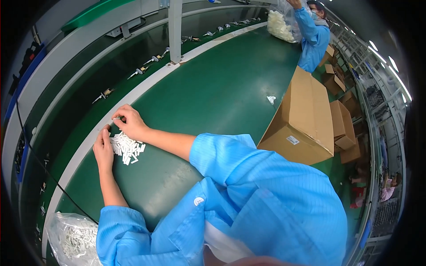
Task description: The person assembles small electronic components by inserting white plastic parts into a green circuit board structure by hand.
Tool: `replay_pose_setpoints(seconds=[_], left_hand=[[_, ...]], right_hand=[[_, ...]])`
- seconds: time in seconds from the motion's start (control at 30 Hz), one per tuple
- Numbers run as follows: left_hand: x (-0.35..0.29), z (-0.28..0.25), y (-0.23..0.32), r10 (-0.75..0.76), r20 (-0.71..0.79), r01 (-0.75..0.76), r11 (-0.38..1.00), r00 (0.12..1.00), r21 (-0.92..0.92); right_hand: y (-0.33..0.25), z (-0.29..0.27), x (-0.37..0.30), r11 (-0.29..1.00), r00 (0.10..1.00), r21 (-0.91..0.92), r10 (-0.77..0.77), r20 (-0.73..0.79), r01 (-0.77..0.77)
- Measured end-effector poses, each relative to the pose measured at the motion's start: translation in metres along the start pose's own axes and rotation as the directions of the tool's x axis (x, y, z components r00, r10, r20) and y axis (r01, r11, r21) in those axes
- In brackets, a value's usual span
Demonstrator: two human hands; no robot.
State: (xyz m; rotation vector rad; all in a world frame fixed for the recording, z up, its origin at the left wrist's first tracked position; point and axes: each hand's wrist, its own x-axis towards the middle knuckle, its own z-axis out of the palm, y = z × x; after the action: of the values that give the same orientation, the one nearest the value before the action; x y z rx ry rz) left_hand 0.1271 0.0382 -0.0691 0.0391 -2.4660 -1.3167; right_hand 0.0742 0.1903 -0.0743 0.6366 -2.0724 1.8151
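A loose pile of small white tube-like pieces [128, 148] lies on the green work surface. Just above it, my right hand [132, 125] has thumb and forefinger pinched on one small white piece [117, 118]. Along the pile's left side rests my left hand [104, 150], its thumb and fingers drawn together near the pale rail. Whatever may sit between those left fingertips is too small to make out.
A clear bag of similar white pieces [77, 237] sits at lower left. Beyond the pale rail [142, 85], small assemblies [138, 72] line a green belt. A cardboard box [306, 113] stands right. At far right, a blue-sleeved person holds a clear bag of pale pieces [279, 26].
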Motion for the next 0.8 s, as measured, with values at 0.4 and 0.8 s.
replay_pose_setpoints(seconds=[0.4, 0.8], left_hand=[[0.010, -0.017, -0.062, -0.149, -0.183, 0.032, 0.852, 0.972, -0.522], [-0.008, -0.034, -0.076, -0.314, -0.294, 0.096, 0.813, 0.903, -0.574]], right_hand=[[0.004, -0.053, -0.004, 0.987, 0.989, 0.102, 0.110, 0.098, -0.120], [0.015, -0.088, -0.001, 0.891, 0.910, 0.329, 0.182, 0.373, -0.313]])
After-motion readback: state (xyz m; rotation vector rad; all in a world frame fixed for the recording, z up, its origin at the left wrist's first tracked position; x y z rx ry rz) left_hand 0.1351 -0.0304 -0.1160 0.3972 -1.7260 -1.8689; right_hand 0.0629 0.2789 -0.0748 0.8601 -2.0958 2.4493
